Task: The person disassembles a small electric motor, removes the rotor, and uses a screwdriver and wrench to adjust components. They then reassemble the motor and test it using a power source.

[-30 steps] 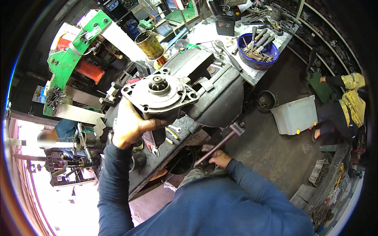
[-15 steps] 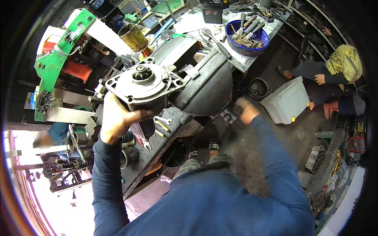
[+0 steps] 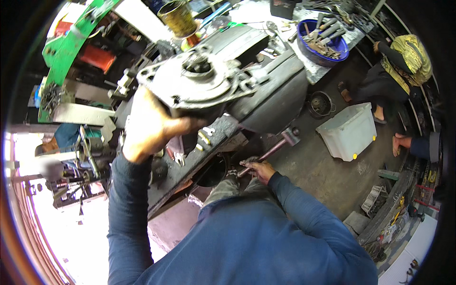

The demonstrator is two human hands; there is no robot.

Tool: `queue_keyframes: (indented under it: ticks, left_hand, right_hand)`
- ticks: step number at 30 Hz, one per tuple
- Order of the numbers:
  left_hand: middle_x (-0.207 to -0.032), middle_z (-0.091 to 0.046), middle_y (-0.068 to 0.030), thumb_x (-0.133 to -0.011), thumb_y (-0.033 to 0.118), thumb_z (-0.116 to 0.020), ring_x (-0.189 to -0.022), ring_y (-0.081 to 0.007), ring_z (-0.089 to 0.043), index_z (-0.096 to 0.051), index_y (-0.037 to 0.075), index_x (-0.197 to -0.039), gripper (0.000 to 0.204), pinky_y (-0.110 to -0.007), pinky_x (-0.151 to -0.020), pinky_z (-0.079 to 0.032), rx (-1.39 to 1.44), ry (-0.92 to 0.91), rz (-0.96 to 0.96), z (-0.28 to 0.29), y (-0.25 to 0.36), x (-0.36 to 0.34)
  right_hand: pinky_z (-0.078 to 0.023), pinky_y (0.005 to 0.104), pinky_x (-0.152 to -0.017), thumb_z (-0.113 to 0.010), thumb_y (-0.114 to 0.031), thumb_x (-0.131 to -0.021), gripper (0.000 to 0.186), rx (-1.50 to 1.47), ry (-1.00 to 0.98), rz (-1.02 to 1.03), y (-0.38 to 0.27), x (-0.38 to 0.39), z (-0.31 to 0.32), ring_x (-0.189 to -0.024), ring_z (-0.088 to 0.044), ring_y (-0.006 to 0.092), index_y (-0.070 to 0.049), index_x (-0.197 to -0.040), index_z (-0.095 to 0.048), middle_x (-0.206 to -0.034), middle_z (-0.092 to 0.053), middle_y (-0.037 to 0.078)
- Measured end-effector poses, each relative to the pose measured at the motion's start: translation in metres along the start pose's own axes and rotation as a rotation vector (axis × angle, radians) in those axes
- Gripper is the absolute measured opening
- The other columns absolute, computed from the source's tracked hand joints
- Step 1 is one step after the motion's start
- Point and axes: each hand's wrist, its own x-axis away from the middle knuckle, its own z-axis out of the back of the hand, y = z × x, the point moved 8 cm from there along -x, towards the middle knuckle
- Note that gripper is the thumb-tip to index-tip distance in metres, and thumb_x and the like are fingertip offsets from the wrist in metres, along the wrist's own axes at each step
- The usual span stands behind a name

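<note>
My left hand (image 3: 152, 126) grips a starter motor (image 3: 209, 88) by its dark body, below a pale metal flange. The flange faces up, with a toothed pinion (image 3: 197, 63) at its middle and bolt holes around its edge. Low in front of my body, my right hand (image 3: 259, 171) is closed round the handle of a hammer (image 3: 273, 149), its head pointing up and away to the right. Just beyond the motor stands a dark vise-like block with a rounded side (image 3: 280, 102). Pliers with a red handle (image 3: 178, 157) and a wrench (image 3: 208, 131) lie on the bench edge below the motor.
A blue basin of tools (image 3: 339, 56) sits on the far bench. On the floor at right are a metal pot (image 3: 327, 97) and a white plastic bin (image 3: 349, 133). A person in a yellow patterned top (image 3: 413, 59) crouches beyond. A green metal frame (image 3: 71, 45) stands left.
My right hand, blurred and farther right before, has come back toward my body with the hammer. The motor in my left hand appears farther right and larger as the view shifts.
</note>
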Motion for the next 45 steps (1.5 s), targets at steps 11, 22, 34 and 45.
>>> queue_keyframes:
  ticks: [11, 22, 34, 45]
  left_hand:
    - [-0.091, -0.076, -0.0218, -0.061, 0.050, -0.086, -0.084, -0.0310, -0.076, -0.076, -0.003, -0.093, 0.063, -0.039, -0.083, -0.060, -0.249, 0.017, -0.007, 0.009, -0.026, 0.003]
    - [-0.081, -0.074, -0.0224, -0.061, 0.054, -0.086, -0.074, -0.0321, -0.074, -0.075, -0.006, -0.081, 0.064, -0.041, -0.075, -0.060, -0.204, 0.058, -0.078, 0.015, -0.022, 0.008]
    - [-0.106, -0.074, -0.0246, -0.060, 0.042, -0.087, -0.098, -0.0347, -0.074, -0.072, -0.004, -0.106, 0.067, -0.041, -0.089, -0.058, -0.131, 0.109, -0.062, 0.007, -0.029, 0.006]
    - [-0.124, -0.064, -0.0272, -0.058, 0.039, -0.090, -0.116, -0.0379, -0.064, -0.057, -0.009, -0.128, 0.091, -0.042, -0.100, -0.052, -0.210, 0.163, 0.140, 0.008, -0.026, 0.020]
  right_hand:
    - [-0.039, 0.0432, -0.063, -0.053, -0.031, -0.102, 0.036, -0.339, 0.430, 0.182, 0.019, 0.017, -0.068, -0.054, -0.032, 0.0192, -0.020, -0.071, -0.038, -0.060, -0.034, -0.001]
    - [-0.033, 0.0389, -0.059, -0.057, -0.026, -0.096, 0.030, -0.505, 0.680, 0.078, -0.011, 0.096, -0.156, -0.050, -0.029, 0.0152, -0.023, -0.075, -0.035, -0.058, -0.025, -0.004]
    - [-0.053, 0.0468, -0.094, -0.070, -0.016, -0.089, 0.031, 0.978, 0.982, 1.115, -0.141, 0.183, -0.156, -0.107, -0.062, 0.0344, 0.000, -0.116, -0.066, -0.107, -0.060, 0.018]
    - [-0.053, 0.0479, -0.089, -0.057, -0.024, -0.093, 0.031, 1.808, 0.359, 0.775, -0.173, -0.114, -0.173, -0.102, -0.068, 0.0370, -0.006, -0.117, -0.068, -0.111, -0.070, 0.019]
